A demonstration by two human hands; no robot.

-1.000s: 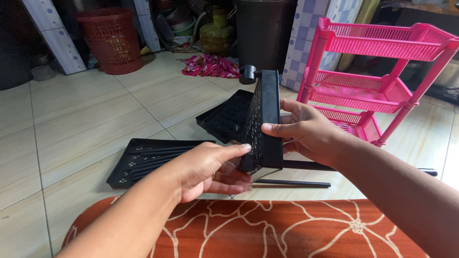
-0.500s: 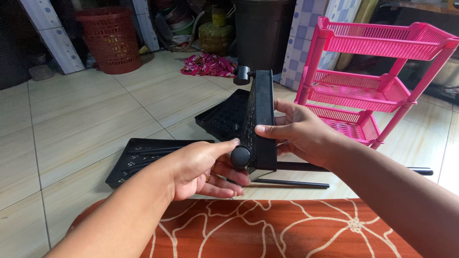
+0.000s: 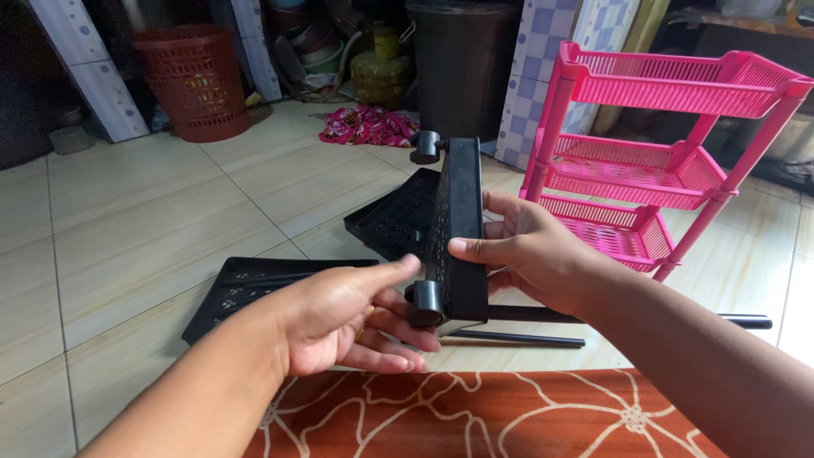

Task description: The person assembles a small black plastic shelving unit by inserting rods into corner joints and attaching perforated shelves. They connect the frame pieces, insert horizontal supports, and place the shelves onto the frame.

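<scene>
While a black plastic tray [image 3: 459,229] stands on edge above the tiled floor [image 3: 153,220], both bare hands meet at its near end. The right hand [image 3: 530,254] has its grip clamped on the tray, thumb pressed across the top rim and fingers wrapped behind the far side. The left hand [image 3: 339,318] is half open, its thumb stretched toward the rim and its curled fingers lying against a short black socket [image 3: 424,301] at the tray's lower corner; whether that grip actually pinches the socket cannot be told. A matching socket [image 3: 426,147] juts from the tray's far end. Two more black trays lie flat on the floor, one [image 3: 254,284] under the left wrist and one [image 3: 398,216] just behind the held tray. Black rods [image 3: 543,326] rest on the tiles beneath the right forearm. A pink three-tier rack [image 3: 661,153] stands near on the right, a red basket [image 3: 193,80] well away on the left, and an orange patterned cloth [image 3: 475,416] fills the foreground.
</scene>
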